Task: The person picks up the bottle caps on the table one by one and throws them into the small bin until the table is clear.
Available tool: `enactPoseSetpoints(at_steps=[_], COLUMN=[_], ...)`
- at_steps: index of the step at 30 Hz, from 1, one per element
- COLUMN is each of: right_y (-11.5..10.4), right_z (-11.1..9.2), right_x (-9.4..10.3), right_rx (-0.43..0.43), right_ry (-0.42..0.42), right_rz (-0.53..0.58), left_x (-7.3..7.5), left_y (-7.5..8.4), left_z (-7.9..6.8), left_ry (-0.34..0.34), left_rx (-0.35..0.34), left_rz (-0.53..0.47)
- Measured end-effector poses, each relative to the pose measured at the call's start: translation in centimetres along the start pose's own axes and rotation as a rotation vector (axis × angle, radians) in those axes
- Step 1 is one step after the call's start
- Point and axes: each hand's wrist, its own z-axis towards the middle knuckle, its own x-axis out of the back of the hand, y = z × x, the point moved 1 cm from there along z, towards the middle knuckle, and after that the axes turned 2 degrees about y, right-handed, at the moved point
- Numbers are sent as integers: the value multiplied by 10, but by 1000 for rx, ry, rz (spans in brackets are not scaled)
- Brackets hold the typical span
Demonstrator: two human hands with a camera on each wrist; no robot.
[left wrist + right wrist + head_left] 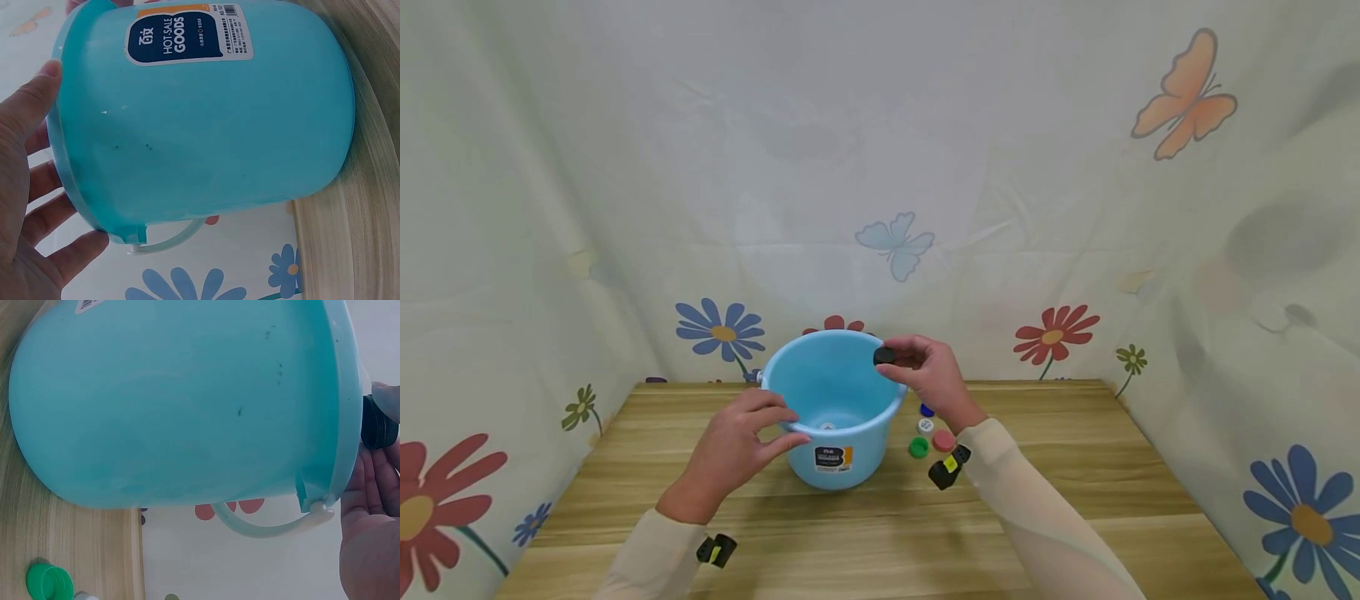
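Note:
A light blue bucket (pixel 856 458) stands upright on the wooden table, its mouth tilted toward me in the head view. My left hand (pixel 730 446) grips the near left of its rim, thumb outside and fingers reaching over the edge. Above the right side of the rim, my right hand (pixel 934 379) pinches a black bottle cap (pixel 884 356) between thumb and fingers. The right wrist view shows that cap's ridged side (pixel 389 432) just beyond the rim. A small pale round spot (pixel 827 426) shows on the bucket's floor.
Right of the bucket lie a blue cap (pixel 927 411), a white cap (pixel 925 426), a green cap (pixel 919 447) and a pink-red cap (pixel 943 441). The bucket's pale handle (pixel 262 530) hangs on its far side. A flower-printed curtain (pixel 790 167) surrounds the table.

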Motion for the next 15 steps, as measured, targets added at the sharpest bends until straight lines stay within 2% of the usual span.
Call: enactPoseSetpoints(at_steps=[15], right_y=[5], right_z=[1], right_x=[1], right_rx=[-24], right_ry=[16], right_rz=[-18], left_x=[0], left_y=[-1], left_z=[0], left_ry=[-6], left_rx=[-1], left_rz=[-3])
